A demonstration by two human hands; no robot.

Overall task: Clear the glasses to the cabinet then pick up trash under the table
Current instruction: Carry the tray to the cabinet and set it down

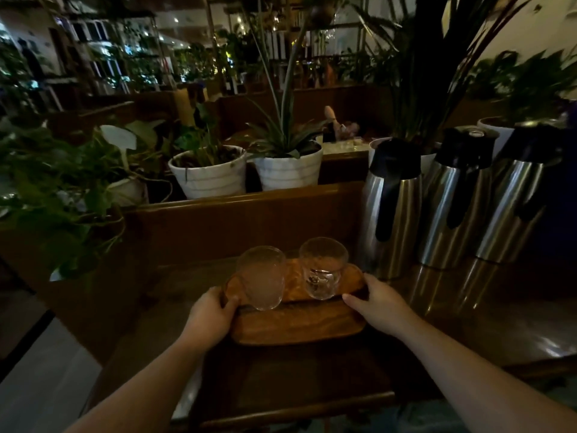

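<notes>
While both thumbs sit hooked over the rim, I've got the wooden tray (296,329) gripped at its two short ends: left hand (209,317) w/ thumb on top by the near-left corner, the other fingers wrapped under and out of sight; right hand (379,304) same on the right edge, thumb pointing inward toward the glasses. So both hands are closed on the tray, not on any glass. My guess at why: a two-end grip keeps it level so nothing slides.

On the tray, 2 clear textured glasses stand upright at the far half, just beside each other: left glass (262,278) near my left thumb, right glass (323,271) close to the right thumb. Can't tell if they touch. Both look empty or nearly so, too dim to be sure.

Tray is over the dark wood cabinet top (468,323); whether it's resting or just lifted, can't tell. Right of it, 3 steel thermos jugs (392,207) in a row, first one near the tray's far-right corner, so I'd watch that side. Behind the wood ledge, 2 white plant pots (287,170) clearly visible, more foliage at left.
</notes>
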